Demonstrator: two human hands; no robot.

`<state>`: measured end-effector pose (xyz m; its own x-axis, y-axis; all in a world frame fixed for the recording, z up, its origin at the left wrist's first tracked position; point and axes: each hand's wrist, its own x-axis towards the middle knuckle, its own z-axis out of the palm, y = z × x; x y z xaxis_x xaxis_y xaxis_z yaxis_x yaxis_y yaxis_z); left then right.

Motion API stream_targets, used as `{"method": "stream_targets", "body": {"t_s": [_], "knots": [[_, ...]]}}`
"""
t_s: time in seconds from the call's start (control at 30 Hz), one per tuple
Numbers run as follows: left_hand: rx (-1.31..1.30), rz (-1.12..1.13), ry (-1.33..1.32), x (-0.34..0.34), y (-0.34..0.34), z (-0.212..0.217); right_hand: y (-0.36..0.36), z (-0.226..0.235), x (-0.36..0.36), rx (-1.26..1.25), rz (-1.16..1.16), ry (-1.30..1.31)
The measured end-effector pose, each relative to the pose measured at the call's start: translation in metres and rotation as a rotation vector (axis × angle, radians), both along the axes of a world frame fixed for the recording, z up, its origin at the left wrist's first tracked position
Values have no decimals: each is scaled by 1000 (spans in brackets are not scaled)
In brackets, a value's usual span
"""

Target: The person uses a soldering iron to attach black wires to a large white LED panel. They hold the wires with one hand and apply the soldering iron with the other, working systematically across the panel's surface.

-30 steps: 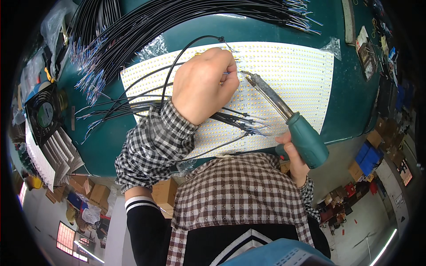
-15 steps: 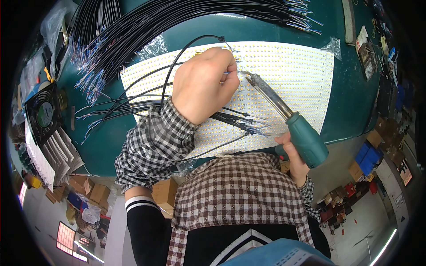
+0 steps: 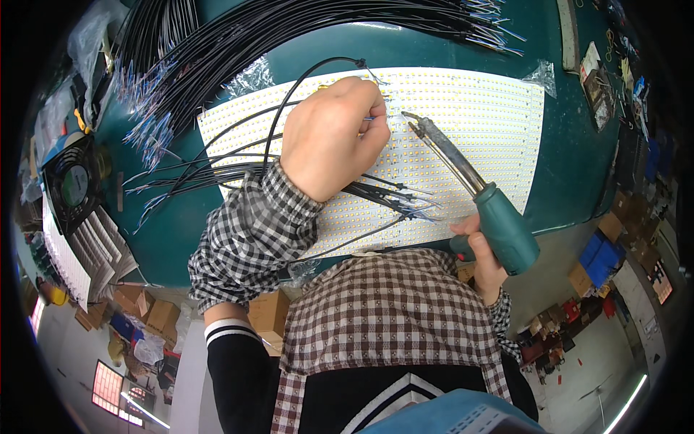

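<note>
Nothing much is shifting since the earlier frames: the left hand (image 3: 329, 137) is staying planted on the panel and the soldering iron (image 3: 470, 188) is keeping the same slant, tip up near the fingers. Nearest, at six o'clock, the person's checked shirt is filling the lower middle, with the left sleeve (image 3: 249, 235) running up toward ten o'clock from it. At four o'clock the right hand (image 3: 481, 253) is wrapping closed around the iron's green handle, fingers curled underneath it, thumb side partly hidden. The metal shaft is reaching from that handle up toward eleven o'clock, its tip hanging just beside the left fingertips. The left hand, at the centre, is lying knuckles up on the white LED panel (image 3: 470, 116), fingers pinched shut on a thin black wire (image 3: 303, 79) that is looping up and over toward twelve o'clock; exactly how the end is sitting between the fingertips is too small to tell. A fan of black leads (image 3: 390, 195) is lying under the wrist, spreading toward three o'clock across the panel. The panel is resting on a green table (image 3: 578, 166). Farther out, at twelve o'clock, a thick bundle of black wires (image 3: 289, 29) is sweeping across the tabletop, and at nine o'clock a small black fan (image 3: 72, 184) is sitting beside a stack of white strips (image 3: 87, 253)
</note>
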<state>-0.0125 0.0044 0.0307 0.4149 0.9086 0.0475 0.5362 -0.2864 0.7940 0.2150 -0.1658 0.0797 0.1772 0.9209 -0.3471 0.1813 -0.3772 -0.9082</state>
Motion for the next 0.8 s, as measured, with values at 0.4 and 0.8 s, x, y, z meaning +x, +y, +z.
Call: {"method": "stream_targets", "body": {"t_s": [0.4, 0.8], "knots": [[286, -206, 82, -16, -30, 29, -9, 0, 8, 120, -120, 98], [112, -408, 158, -11, -36, 12, -14, -10, 12, 266, -135, 272]]}}
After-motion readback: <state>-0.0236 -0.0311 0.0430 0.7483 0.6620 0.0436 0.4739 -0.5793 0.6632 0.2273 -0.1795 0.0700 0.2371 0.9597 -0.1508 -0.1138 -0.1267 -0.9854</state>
